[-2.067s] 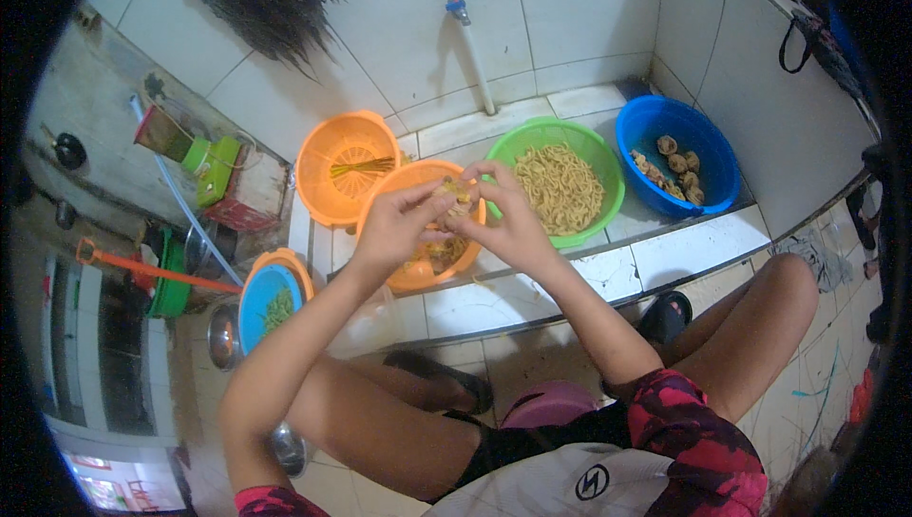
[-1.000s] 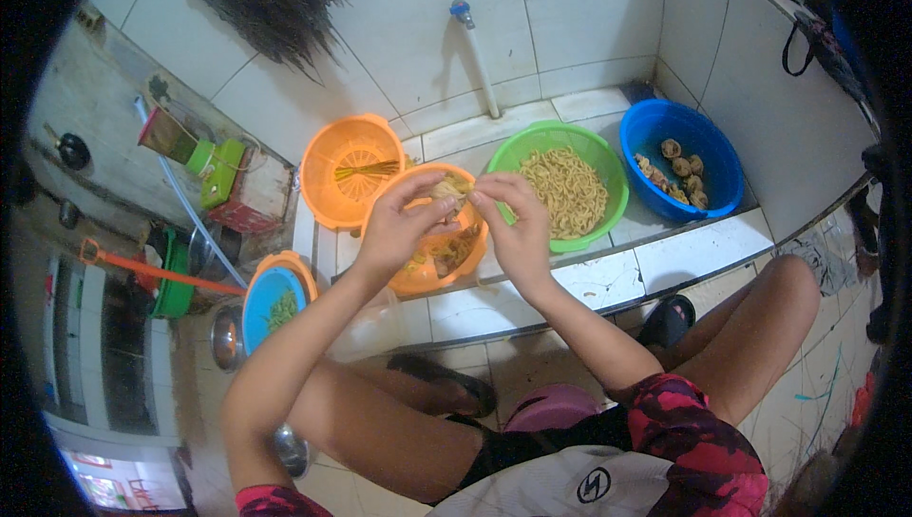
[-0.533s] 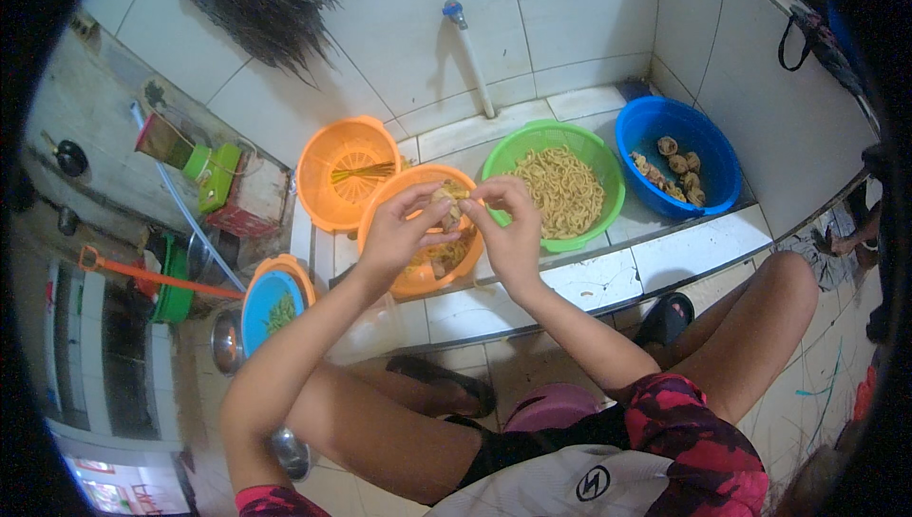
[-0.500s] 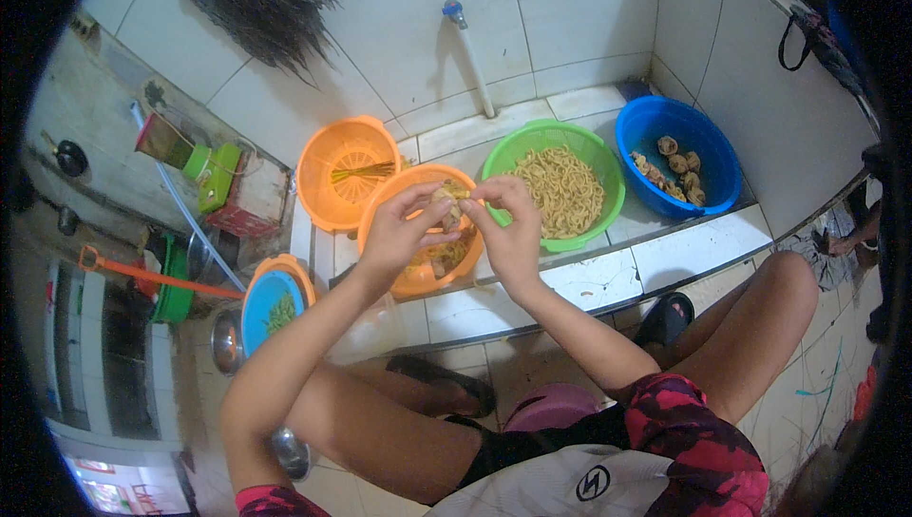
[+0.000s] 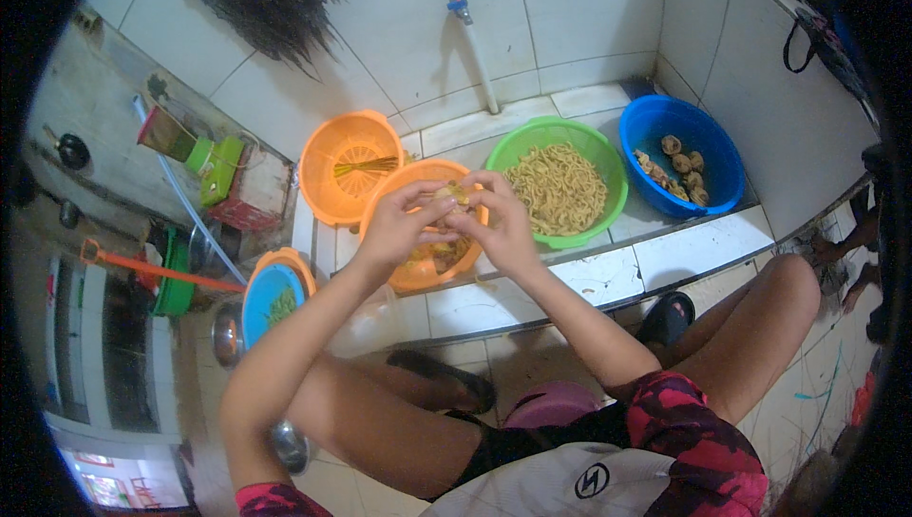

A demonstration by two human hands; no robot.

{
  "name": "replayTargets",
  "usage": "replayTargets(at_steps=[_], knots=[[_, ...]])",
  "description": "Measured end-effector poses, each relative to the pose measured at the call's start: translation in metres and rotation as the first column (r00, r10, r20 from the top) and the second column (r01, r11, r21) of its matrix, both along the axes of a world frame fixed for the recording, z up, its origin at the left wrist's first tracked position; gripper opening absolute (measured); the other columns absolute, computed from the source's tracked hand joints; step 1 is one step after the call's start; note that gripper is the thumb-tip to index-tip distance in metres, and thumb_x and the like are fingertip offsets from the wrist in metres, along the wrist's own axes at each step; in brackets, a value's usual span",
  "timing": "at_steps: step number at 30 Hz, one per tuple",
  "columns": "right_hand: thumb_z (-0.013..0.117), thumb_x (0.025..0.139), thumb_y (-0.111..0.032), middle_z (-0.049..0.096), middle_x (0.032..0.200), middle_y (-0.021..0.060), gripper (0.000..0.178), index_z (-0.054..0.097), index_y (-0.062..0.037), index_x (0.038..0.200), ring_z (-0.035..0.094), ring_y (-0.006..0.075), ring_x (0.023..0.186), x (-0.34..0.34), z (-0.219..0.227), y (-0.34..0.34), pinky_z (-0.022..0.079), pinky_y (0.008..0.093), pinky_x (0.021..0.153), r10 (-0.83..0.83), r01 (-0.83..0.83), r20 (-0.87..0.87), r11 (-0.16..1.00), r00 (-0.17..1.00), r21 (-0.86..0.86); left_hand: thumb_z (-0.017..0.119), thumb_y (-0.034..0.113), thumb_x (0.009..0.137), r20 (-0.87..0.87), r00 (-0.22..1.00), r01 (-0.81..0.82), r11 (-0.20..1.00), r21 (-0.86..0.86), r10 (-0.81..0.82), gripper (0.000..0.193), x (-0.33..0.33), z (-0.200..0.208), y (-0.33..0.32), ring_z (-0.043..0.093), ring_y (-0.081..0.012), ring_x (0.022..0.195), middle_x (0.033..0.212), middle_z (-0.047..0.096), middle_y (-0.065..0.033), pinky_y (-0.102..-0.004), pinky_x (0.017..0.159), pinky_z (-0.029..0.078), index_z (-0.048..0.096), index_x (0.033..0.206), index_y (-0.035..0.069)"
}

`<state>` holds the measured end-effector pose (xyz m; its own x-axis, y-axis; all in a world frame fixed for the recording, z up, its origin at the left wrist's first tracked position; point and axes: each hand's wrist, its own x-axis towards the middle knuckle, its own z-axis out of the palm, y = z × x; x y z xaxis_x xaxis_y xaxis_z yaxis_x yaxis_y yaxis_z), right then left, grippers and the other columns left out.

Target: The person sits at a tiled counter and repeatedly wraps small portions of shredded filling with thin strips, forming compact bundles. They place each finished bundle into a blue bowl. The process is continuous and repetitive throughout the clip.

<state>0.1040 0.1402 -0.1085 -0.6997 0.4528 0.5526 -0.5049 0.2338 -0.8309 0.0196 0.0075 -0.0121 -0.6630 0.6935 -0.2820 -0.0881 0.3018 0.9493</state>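
Observation:
My left hand (image 5: 399, 224) and my right hand (image 5: 499, 222) meet over an orange bowl (image 5: 418, 275) and together pinch a small yellowish piece of food (image 5: 454, 196) between the fingertips. More of that food lies in the orange bowl under my hands. To the right of it a green bowl (image 5: 560, 142) holds a heap of yellow noodles (image 5: 560, 192). Further right a blue bowl (image 5: 708, 151) holds several round brown pieces (image 5: 676, 167).
An orange colander (image 5: 328, 161) with thin sticks stands at the back left on the tiled ledge (image 5: 608, 265). A blue-and-orange bowl (image 5: 271, 284) with green bits sits lower left. A tap pipe (image 5: 475, 51) runs down the tiled wall. My bare knees and a sandal (image 5: 670, 313) are below the ledge.
Both hands have stayed together over the orange bowl, working the small piece between the fingers. They shifted slightly toward the left; the bowls have not moved.

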Motion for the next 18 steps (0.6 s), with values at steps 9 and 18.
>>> replayTargets(at_steps=[9,18], knots=[[0.078,0.079,-0.019,0.055,0.122,0.0092,0.024,0.067,-0.0009,0.090,0.049,0.0227,0.121,0.006,0.013,0.025,0.036,0.0356,0.104,0.456,-0.416,0.057,0.851,0.888,-0.321,0.066,0.018,0.093,0.015,0.999,0.046,0.999,0.028,-0.047,0.046,0.000,0.014,0.000,0.068,-0.0218,0.096,0.111,0.063,-0.0142,-0.0344,0.082,0.060,0.050,0.130,-0.004],[0.072,0.080,-0.011,0.055,0.121,0.0119,0.019,0.056,-0.0025,0.084,0.048,0.0302,0.121,0.013,0.025,0.028,0.035,0.0407,0.103,-0.058,0.052,0.006,0.932,0.998,0.359,0.073,0.011,0.086,-0.289,0.921,0.238,0.965,-0.110,-0.260,0.050,-0.014,0.004,0.002,0.063,-0.0175,0.107,0.118,0.062,-0.0115,-0.0316,0.093,0.054,0.050,0.130,-0.001]])
